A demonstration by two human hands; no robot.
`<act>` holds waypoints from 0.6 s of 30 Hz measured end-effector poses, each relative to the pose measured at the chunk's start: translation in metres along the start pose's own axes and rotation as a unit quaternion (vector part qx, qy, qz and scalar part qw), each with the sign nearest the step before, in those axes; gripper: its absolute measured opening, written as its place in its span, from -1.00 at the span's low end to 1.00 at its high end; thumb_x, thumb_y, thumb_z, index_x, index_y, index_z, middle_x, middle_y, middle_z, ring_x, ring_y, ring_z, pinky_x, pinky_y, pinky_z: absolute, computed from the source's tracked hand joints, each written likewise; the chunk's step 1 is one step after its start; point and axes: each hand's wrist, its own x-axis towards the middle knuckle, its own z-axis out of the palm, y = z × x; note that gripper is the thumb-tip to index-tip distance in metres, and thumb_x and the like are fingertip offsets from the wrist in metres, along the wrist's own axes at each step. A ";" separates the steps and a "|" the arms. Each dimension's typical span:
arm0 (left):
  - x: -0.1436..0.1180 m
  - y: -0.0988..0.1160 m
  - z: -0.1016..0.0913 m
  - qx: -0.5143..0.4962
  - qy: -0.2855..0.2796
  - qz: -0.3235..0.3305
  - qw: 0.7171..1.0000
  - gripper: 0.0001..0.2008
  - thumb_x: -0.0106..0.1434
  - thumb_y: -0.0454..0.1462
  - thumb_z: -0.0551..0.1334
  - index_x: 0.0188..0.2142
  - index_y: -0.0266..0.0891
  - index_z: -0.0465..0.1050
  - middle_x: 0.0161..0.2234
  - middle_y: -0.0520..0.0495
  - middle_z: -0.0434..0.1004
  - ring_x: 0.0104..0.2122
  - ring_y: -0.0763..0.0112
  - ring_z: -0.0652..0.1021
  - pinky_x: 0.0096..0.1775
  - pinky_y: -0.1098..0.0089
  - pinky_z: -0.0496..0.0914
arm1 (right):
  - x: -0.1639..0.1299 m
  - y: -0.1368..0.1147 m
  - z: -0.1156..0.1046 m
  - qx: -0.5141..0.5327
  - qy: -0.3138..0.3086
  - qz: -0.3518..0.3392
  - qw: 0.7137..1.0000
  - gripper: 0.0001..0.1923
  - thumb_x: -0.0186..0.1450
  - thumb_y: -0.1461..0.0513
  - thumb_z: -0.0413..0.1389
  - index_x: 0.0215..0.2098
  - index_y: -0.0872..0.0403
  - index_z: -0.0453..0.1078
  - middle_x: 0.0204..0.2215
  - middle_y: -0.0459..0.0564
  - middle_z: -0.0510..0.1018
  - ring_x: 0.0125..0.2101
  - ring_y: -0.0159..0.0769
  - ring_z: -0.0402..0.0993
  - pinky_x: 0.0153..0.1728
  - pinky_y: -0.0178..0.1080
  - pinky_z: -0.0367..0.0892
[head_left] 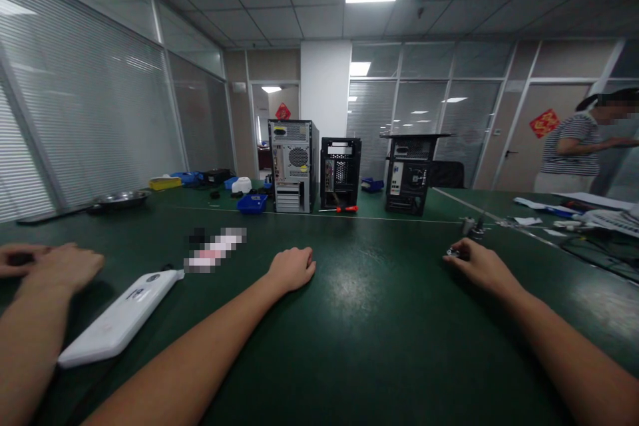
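My left hand (292,268) rests on the green table (369,319) near its middle, fingers curled into a loose fist with nothing in it. To the right, my right hand (480,266) lies on the table with its fingertips pinched on a small shiny metal part (452,253). Just beyond that hand stand some small metal pieces (473,226). A white flat device (120,319) with a cable lies left of my left forearm.
Another person's hands (47,267) and forearm rest at the far left. Three computer cases (292,166) (340,173) (412,176) stand at the back, with a red screwdriver (344,209), a blue bin (251,204) and a metal bowl (122,198). A person (579,146) stands at the right by papers (599,213).
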 end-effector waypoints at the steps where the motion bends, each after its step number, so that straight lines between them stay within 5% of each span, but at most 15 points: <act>1: -0.001 0.002 -0.001 0.000 0.000 0.002 1.000 -0.70 0.31 -0.06 0.06 -0.23 -0.16 0.45 -0.27 -0.18 0.56 -0.27 0.15 0.56 -0.28 0.27 0.39 | -0.002 -0.012 0.002 0.010 0.000 -0.020 1.000 -0.51 0.20 -0.08 0.12 -0.05 0.04 0.42 -0.14 0.09 0.60 -0.14 -0.09 0.53 -0.14 -0.13 0.40; 11: -0.023 0.055 -0.005 -0.108 -0.018 0.162 0.981 -0.48 0.39 0.11 -0.11 -0.01 -0.10 0.42 -0.33 -0.07 0.57 -0.32 0.24 0.55 -0.34 0.35 0.34 | -0.058 -0.175 0.033 0.052 -0.068 -0.327 0.941 -0.63 0.34 0.13 0.05 0.09 -0.02 0.43 -0.01 0.07 0.45 -0.08 -0.23 0.46 -0.02 -0.12 0.39; 18: -0.031 0.076 0.003 -0.135 0.007 0.180 0.974 -0.55 0.43 0.00 -0.11 -0.09 -0.16 0.44 -0.25 -0.10 0.58 -0.29 0.26 0.56 -0.27 0.35 0.35 | -0.080 -0.199 0.042 0.054 -0.076 -0.399 0.912 -0.62 0.32 0.24 0.10 0.11 -0.03 0.39 -0.05 0.01 0.48 -0.10 -0.27 0.45 -0.06 -0.19 0.41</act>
